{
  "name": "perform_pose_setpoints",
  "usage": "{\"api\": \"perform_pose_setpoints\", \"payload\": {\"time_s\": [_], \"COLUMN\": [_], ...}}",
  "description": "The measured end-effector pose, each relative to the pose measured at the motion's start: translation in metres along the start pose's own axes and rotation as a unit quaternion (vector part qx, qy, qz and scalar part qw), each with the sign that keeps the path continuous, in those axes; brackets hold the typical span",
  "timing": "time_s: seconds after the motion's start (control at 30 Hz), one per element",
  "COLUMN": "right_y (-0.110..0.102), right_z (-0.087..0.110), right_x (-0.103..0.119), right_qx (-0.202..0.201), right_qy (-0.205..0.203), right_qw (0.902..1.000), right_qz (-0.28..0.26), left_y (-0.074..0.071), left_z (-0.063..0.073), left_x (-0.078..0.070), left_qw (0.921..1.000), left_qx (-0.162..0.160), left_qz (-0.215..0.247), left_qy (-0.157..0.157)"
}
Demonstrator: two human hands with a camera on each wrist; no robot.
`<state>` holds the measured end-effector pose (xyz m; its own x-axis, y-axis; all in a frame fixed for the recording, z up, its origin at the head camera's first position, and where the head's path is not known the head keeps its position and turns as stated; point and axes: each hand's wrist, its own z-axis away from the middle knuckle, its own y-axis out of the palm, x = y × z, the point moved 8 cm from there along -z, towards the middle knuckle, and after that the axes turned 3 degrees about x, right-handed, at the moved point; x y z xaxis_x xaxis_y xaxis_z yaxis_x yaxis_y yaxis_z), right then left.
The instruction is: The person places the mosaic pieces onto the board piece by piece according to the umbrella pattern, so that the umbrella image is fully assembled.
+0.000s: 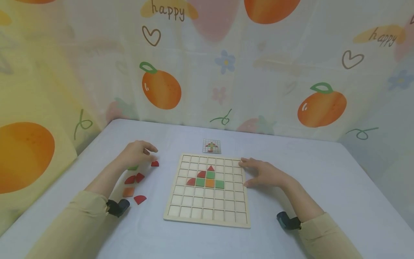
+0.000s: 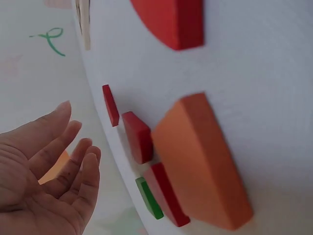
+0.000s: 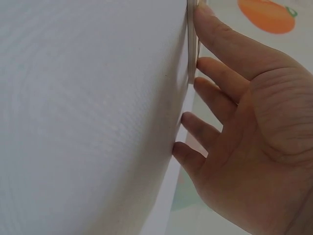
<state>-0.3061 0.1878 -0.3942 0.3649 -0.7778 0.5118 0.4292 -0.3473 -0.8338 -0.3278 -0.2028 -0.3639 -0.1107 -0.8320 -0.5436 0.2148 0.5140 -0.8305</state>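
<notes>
My left hand [image 1: 137, 153] hovers over the left of the table with fingers loosely bent and nothing between them. Just below its fingertips lies a red quarter-round tile [image 1: 155, 164]. In the left wrist view, a green tile [image 2: 149, 198], red tiles and an orange square tile [image 2: 200, 161] lie beside that hand. My right hand [image 1: 266, 173] rests at the right edge of a wooden grid board [image 1: 191, 210], its thumb and fingertips on the rim. On the board, a red triangle [image 1: 211, 168], red quarter-rounds, green squares [image 1: 219, 184] and an orange square [image 1: 210, 183] sit in the cells.
Behind the board lies a small pattern card [image 1: 211, 146] showing a coloured figure on a grid. A loose red tile [image 1: 140, 199] lies nearest me on the left, left of the board. A printed curtain [image 1: 194, 72] hangs behind the white-covered table [image 1: 291, 151].
</notes>
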Motion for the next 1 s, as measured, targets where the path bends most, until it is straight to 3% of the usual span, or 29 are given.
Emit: {"api": "perform_pose_setpoints", "payload": {"time_s": [0.27, 0.5, 1.0], "right_y": [0.0, 0.0, -0.001], "right_z": [0.001, 0.001, 0.002], "right_x": [0.0, 0.001, 0.001], "right_qx": [0.001, 0.0, 0.001], "right_qy": [0.001, 0.003, -0.002], "right_qw": [1.0, 1.0, 1.0], "right_qz": [-0.004, -0.007, -0.005], "left_y": [0.013, 0.019, 0.025], "left_z": [-0.007, -0.008, -0.005], "left_x": [0.014, 0.012, 0.011], "left_qw": [0.9993, 0.9994, 0.9988], "left_qx": [0.015, 0.025, 0.019], "left_qz": [0.01, 0.006, 0.008], "left_qy": [-0.034, -0.025, -0.044]}}
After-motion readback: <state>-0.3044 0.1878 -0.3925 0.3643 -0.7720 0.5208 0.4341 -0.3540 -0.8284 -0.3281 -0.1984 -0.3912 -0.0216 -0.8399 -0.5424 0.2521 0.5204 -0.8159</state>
